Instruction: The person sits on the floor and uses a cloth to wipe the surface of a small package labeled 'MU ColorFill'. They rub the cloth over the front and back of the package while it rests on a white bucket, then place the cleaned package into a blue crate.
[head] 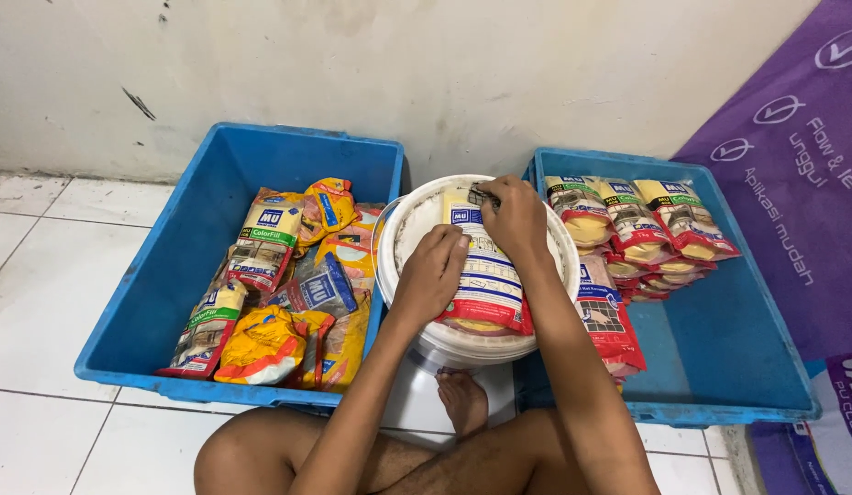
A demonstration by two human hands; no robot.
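Note:
A flat packet point(491, 289) with a yellow top, white middle and red bottom lies across the rim of a white bucket point(407, 229) in front of me. My left hand point(432, 270) presses on the packet's left edge, fingers curled on it. My right hand point(513, 218) rests on the packet's top end, fingertips pinching something small and dark there. Both hands sit over the bucket's mouth.
A blue crate point(160, 275) on the left holds several loose packets point(288, 284), jumbled. A blue crate point(737, 367) on the right holds several packets point(641, 225) stacked in a neat overlapping row. A purple banner point(802, 183) lies far right. My crossed legs and foot point(462, 399) are below the bucket.

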